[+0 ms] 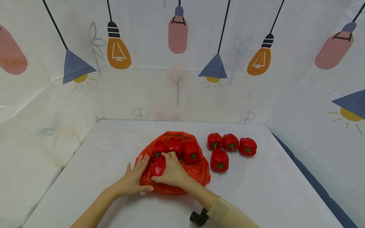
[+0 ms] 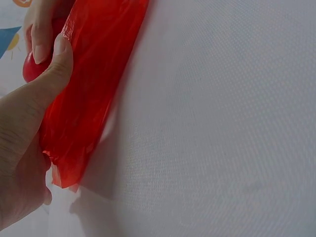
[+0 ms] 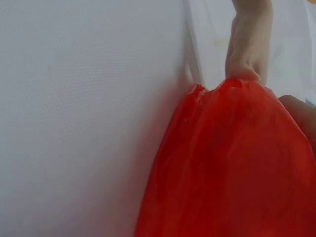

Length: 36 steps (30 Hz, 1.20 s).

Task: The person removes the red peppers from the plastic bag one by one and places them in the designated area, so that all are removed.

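A red plastic bag [image 1: 196,174] lies spread open on the table with several red bell peppers [image 1: 174,147] inside it. My right hand [image 1: 174,171] reaches over the bag and grips a red bell pepper [image 1: 157,167] near its left side, thumb in front and fingers behind. My left hand [image 1: 132,180] rests against the bag's left edge, its fingers straight and spread. In the left wrist view, the left thumb [image 2: 60,47] lies over the bag's rim beside the held pepper. The bag's side [image 3: 232,173] covers the pepper in the right wrist view.
Right of the bag, several more red bell peppers [image 1: 219,161] stand on the white table [image 1: 271,190]. A black object [image 1: 199,218] shows by the right sleeve at the front. White sheeting with printed lamps [image 1: 182,95] rises behind the table and along its sides.
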### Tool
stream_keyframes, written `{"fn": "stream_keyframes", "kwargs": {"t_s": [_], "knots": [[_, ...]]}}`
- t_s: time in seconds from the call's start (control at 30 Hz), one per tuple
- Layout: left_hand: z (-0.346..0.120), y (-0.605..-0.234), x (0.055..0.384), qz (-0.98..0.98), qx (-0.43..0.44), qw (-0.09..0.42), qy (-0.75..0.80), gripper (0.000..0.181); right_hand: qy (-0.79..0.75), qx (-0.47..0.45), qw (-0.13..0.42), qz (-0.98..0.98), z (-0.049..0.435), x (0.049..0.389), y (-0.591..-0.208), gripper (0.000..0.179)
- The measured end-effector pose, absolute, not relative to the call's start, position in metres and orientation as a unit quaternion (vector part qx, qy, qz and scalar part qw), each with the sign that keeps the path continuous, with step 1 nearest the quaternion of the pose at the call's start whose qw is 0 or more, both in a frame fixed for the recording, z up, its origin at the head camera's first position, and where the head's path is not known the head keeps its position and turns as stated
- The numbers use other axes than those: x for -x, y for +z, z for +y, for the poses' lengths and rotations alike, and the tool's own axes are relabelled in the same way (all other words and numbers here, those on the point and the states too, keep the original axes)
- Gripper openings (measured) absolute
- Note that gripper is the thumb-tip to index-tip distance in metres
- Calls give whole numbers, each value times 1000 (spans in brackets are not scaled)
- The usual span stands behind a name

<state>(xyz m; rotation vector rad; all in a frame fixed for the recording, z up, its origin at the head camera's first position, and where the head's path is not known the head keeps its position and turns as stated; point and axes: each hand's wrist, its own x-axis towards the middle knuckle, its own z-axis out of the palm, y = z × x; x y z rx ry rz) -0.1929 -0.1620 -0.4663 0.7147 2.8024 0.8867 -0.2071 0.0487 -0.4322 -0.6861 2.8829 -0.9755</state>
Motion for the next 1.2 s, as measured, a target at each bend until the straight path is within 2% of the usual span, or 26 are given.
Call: {"fn": "stream_keyframes", "kwargs": {"t_s": [0.23, 0.67, 1.2], "knots": [[-162, -466, 193, 924, -234, 58, 296, 116, -338, 230, -45, 912, 57, 208, -423, 86], [-160, -466, 194, 925, -227, 67, 298, 116, -359, 312, -146, 867, 78, 208, -403, 88], [-162, -467, 195, 922, -243, 53, 297, 117, -373, 327, -189, 847, 115, 200, -375, 92]]}}
